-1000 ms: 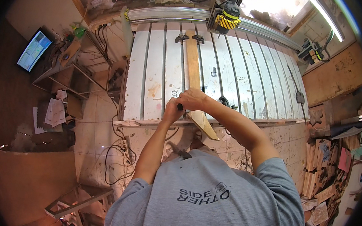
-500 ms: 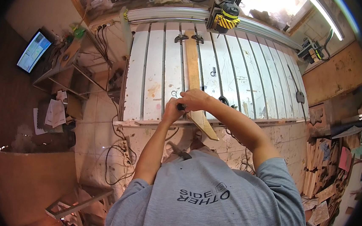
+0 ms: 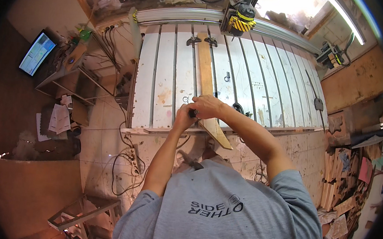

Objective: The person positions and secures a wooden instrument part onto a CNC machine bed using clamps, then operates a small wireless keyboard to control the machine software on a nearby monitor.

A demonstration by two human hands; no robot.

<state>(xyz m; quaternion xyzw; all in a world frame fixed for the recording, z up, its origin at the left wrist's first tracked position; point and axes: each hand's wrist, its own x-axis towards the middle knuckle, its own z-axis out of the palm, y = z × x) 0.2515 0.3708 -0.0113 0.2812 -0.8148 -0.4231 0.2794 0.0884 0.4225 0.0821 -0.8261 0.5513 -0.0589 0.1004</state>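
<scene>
A long wooden board [image 3: 207, 76] lies lengthwise on the slotted white machine bed [image 3: 159, 72], its angled near end sticking out over the front edge. My left hand [image 3: 184, 118] is closed round a small black piece [image 3: 193, 113] at the board's left side; fingers hide most of it, so its kind is unclear. Over the board, touching the left hand, my right hand [image 3: 208, 106] has its fingers bent and closed, and what they grip is hidden. At the board's far end sit two black clamps, a left one [image 3: 193, 41] and a right one [image 3: 211, 41].
A router spindle [image 3: 242, 22] hangs from the metal gantry rail [image 3: 177, 17] across the back. Another black clamp [image 3: 238, 108] lies right of my hands. At left stands a lit monitor [image 3: 37, 53]; cables and a power strip [image 3: 135, 160] lie on the floor. Wood offcuts [image 3: 335, 176] are piled at right.
The whole view has shifted slightly. Both hands stay at the same spot beside the board, with little visible change in their grip.
</scene>
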